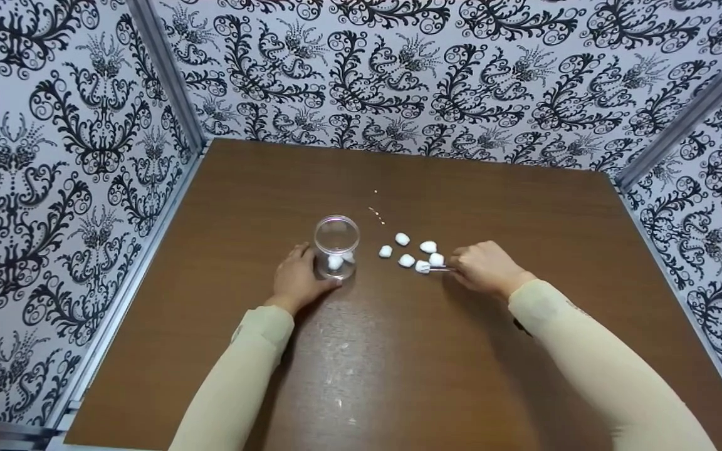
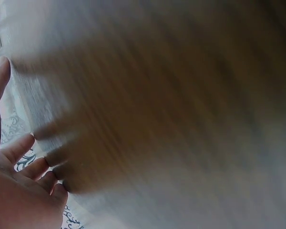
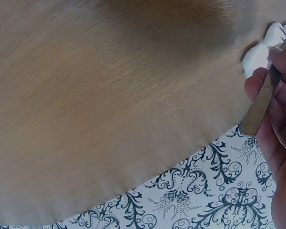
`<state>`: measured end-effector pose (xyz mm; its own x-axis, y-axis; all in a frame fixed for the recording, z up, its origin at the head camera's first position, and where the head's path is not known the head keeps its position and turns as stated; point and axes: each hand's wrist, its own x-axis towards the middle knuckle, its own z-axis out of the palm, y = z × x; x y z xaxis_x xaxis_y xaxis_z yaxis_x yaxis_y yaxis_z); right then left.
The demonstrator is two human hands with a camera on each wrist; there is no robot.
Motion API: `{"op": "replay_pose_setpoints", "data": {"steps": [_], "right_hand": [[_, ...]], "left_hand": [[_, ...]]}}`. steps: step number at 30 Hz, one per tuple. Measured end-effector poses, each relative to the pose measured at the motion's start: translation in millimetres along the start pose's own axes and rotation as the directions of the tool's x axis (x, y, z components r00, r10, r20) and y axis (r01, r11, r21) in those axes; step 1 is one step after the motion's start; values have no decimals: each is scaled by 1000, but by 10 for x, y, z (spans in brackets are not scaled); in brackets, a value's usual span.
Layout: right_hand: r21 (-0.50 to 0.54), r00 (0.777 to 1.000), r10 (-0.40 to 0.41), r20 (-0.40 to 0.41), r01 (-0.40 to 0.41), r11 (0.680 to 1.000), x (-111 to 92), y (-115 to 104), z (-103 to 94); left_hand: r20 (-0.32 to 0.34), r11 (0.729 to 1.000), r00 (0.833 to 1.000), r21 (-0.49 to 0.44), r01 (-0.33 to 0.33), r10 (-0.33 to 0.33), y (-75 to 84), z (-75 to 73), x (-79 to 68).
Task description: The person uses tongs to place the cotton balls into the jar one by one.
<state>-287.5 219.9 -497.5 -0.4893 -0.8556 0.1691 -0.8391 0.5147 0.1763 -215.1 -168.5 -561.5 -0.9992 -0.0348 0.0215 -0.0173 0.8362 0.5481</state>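
Observation:
My left hand [image 1: 301, 279] holds a clear jar [image 1: 337, 235] standing on the table, its thumb along the near side and its fingers along the left. White cotton balls [image 1: 335, 262] show through the jar's wall. To the right, my right hand [image 1: 486, 268] pinches metal tweezers [image 3: 260, 102]. Their tips are at a cotton ball [image 1: 422, 267], the nearest of a loose group; whether they squeeze it is too small to tell. In the left wrist view, the fingers [image 2: 19, 148] and thumb are spread apart and the jar cannot be made out clearly.
Several more cotton balls [image 1: 406, 260] lie between the jar and my right hand. Small bright specks [image 1: 376, 214] show on the brown table [image 1: 261, 188] beyond them. Patterned wall panels [image 1: 398, 75] with metal posts enclose the table's back and sides.

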Motion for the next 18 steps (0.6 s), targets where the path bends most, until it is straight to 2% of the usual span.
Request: {"op": "replay_pose_setpoints", "data": {"steps": [6, 14, 18], "right_hand": [[12, 1000, 1, 17, -1, 1000, 11, -8, 12], [4, 999, -36, -12, 36, 999, 11, 4, 14], [11, 1000, -21, -14, 22, 1000, 8, 17, -13]], "left_hand": [[15, 1000, 1000, -5, 10, -10, -13, 8, 6], [45, 1000, 999, 3, 23, -23, 5, -11, -5], [30, 1000, 999, 1, 20, -20, 8, -17, -10]]}}
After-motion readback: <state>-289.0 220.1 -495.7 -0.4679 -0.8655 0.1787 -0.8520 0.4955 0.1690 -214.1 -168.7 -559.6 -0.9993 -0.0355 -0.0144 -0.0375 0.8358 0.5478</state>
